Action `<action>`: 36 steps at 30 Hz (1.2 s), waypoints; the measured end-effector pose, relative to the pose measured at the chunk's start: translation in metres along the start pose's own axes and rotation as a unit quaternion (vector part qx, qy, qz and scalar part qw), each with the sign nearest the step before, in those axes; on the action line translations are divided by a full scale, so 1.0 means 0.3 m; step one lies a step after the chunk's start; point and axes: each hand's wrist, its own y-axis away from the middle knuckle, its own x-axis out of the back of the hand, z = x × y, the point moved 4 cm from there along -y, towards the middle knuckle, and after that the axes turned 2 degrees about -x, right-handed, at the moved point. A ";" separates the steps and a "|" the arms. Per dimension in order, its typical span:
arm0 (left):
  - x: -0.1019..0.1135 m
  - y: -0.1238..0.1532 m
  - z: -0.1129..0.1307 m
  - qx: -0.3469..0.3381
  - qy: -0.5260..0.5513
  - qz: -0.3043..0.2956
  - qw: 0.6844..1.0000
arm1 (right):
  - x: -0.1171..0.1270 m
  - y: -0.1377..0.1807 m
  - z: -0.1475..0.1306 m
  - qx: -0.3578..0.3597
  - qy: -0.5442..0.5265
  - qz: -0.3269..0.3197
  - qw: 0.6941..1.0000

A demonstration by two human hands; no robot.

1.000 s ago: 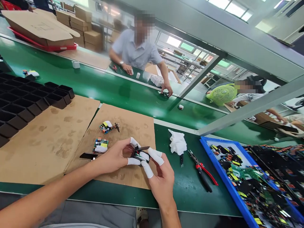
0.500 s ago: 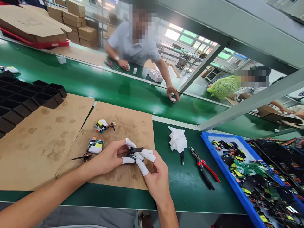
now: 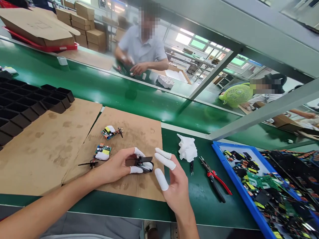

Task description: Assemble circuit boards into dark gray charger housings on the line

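My left hand (image 3: 119,166), with white finger cots on its fingertips, pinches a small circuit board with black parts (image 3: 144,164) just above the brown cardboard sheet (image 3: 134,132). My right hand (image 3: 174,184) hovers just right of it, fingers spread and apart, holding nothing. Two more small green circuit boards (image 3: 102,152) (image 3: 109,131) lie on the cardboard to the left, with a thin black part (image 3: 87,163) beside them.
Red-handled pliers (image 3: 214,181), a small black tool (image 3: 191,167) and a crumpled white cloth (image 3: 186,148) lie on the green bench. A blue tray (image 3: 236,189) of boards stands right. Black compartment trays (image 3: 27,106) sit left. Two other people work across the conveyor.
My right hand has let go of the board and opened, drawing back to the right. My left hand keeps hold of it. The person opposite pulled their arm back from the conveyor.
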 end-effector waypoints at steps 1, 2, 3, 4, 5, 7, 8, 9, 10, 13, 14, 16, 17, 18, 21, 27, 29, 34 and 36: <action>0.000 0.001 0.005 -0.002 -0.007 0.001 1.000 | 0.002 -0.017 -0.021 0.010 0.015 -0.035 0.999; 0.000 0.002 0.009 -0.004 -0.013 0.003 1.000 | 0.000 -0.035 -0.041 0.017 0.027 -0.070 0.997; 0.001 0.002 0.014 -0.004 -0.017 0.006 1.000 | -0.004 -0.052 -0.058 0.023 0.036 -0.102 0.994; 0.001 0.003 0.018 -0.004 -0.021 0.008 1.000 | -0.009 -0.068 -0.072 0.028 0.045 -0.128 0.990; 0.001 0.003 0.022 -0.004 -0.024 0.009 1.000 | -0.013 -0.080 -0.083 0.033 0.053 -0.147 0.987; 0.000 0.003 0.026 -0.004 -0.029 0.011 1.000 | -0.020 -0.094 -0.094 0.041 0.064 -0.166 0.983; 0.000 0.002 0.026 -0.004 -0.029 0.011 0.999 | -0.020 -0.096 -0.095 0.044 0.064 -0.168 0.983; 0.000 0.001 0.025 -0.004 -0.030 0.011 0.999 | -0.020 -0.095 -0.093 0.045 0.059 -0.168 0.983; 0.001 0.000 0.023 -0.004 -0.029 0.011 1.000 | -0.018 -0.093 -0.089 0.045 0.052 -0.165 0.984; 0.005 -0.004 0.014 -0.004 -0.027 0.014 1.000 | -0.007 -0.082 -0.069 0.050 0.047 -0.145 0.987; 0.007 -0.005 0.012 -0.005 -0.028 0.016 0.999 | -0.004 -0.078 -0.062 0.056 0.052 -0.138 0.987; 0.011 -0.006 0.009 -0.007 -0.030 0.020 0.999 | -0.001 -0.072 -0.050 0.073 0.066 -0.127 0.987; 0.012 -0.007 0.008 -0.008 -0.031 0.021 0.999 | -0.001 -0.070 -0.044 0.080 0.072 -0.123 0.987; 0.013 -0.007 0.007 -0.009 -0.032 0.021 0.999 | -0.002 -0.067 -0.039 0.085 0.076 -0.121 0.986; 0.014 -0.007 0.004 -0.012 -0.031 0.020 0.999 | -0.007 -0.059 -0.030 0.093 0.080 -0.119 0.985; 0.016 -0.007 -0.002 -0.016 -0.030 0.020 0.999 | -0.020 -0.050 -0.034 0.134 0.089 -0.123 0.979; 0.016 -0.007 -0.003 -0.016 -0.032 0.020 0.999 | -0.025 -0.046 -0.034 0.148 0.102 -0.121 0.976; 0.017 -0.007 -0.005 -0.019 -0.036 0.016 0.999 | -0.031 -0.023 -0.023 0.192 0.148 -0.120 0.963; 0.019 -0.008 -0.005 -0.023 -0.039 0.015 0.999 | -0.031 -0.010 -0.018 0.218 0.171 -0.125 0.953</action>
